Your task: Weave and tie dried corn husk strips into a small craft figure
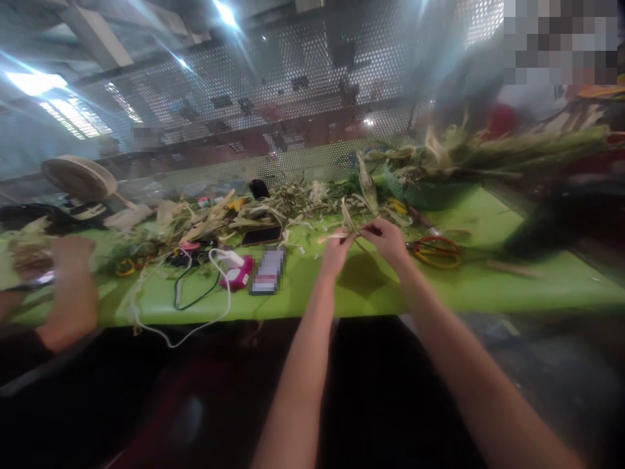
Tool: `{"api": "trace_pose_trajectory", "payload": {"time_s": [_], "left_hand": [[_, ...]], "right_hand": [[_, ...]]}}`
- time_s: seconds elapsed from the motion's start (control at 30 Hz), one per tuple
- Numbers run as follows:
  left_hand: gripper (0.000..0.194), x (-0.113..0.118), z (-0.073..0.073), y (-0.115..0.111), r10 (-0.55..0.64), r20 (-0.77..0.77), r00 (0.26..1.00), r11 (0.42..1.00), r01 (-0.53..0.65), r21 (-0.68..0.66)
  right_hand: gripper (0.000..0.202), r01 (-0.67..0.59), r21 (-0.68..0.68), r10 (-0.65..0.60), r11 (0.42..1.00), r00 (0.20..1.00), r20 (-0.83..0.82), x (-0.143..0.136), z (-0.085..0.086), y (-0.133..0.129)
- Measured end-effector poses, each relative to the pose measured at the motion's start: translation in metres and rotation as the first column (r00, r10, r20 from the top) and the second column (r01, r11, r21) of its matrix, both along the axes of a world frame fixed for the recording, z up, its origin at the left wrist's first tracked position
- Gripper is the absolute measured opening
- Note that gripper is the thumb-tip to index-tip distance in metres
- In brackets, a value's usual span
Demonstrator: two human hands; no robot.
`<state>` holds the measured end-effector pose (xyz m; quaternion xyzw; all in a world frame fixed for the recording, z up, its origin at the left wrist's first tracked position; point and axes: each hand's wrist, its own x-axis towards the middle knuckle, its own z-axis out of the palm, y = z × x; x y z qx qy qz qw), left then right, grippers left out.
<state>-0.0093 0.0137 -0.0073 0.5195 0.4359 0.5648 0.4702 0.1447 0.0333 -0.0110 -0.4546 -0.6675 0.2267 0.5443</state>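
Over the green table (303,296), my left hand (336,251) and my right hand (385,240) meet fingertip to fingertip. Both are pinched closed on a pale corn husk strip (346,213), part of which sticks up and part out to the left. Where the fingers meet, the strip's middle is hidden. Just right of my right hand lie scissors (436,252) with orange handles. Behind my hands spreads a pile of dried corn husks (293,203), with a standing husk (365,182) close by.
Left of my hands are a phone (267,272), a dark phone (262,235) and a pink power socket (237,273) with a white cable (176,342). A green basket (415,192) of husks stands back right. A co-worker's arm (73,286) rests at far left.
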Motion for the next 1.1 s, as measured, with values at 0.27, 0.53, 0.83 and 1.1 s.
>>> {"api": "trace_pose_trajectory", "payload": {"time_s": [0.27,0.53,0.83,1.1], "left_hand": [[0.018,0.001,-0.001,-0.002,-0.126,-0.223,0.967,0.99,0.138,0.036],[0.011,0.002,-0.006,-0.002,-0.107,-0.22,0.97,0.993,0.116,0.029],[0.02,-0.007,-0.022,0.018,0.177,0.146,0.973,0.984,-0.17,-0.056],[0.023,-0.005,-0.019,0.022,0.252,0.422,0.871,0.967,-0.22,-0.125]], "right_hand": [[0.026,-0.061,-0.062,0.054,0.996,0.991,-0.119,0.0,-0.004,0.004],[0.02,-0.109,-0.074,0.097,0.991,0.984,-0.15,-0.002,0.001,-0.001],[0.027,0.057,0.028,-0.051,0.998,0.98,-0.192,0.001,0.003,-0.004],[0.02,-0.125,-0.097,0.145,0.987,0.96,0.238,-0.011,-0.008,-0.004]]}}
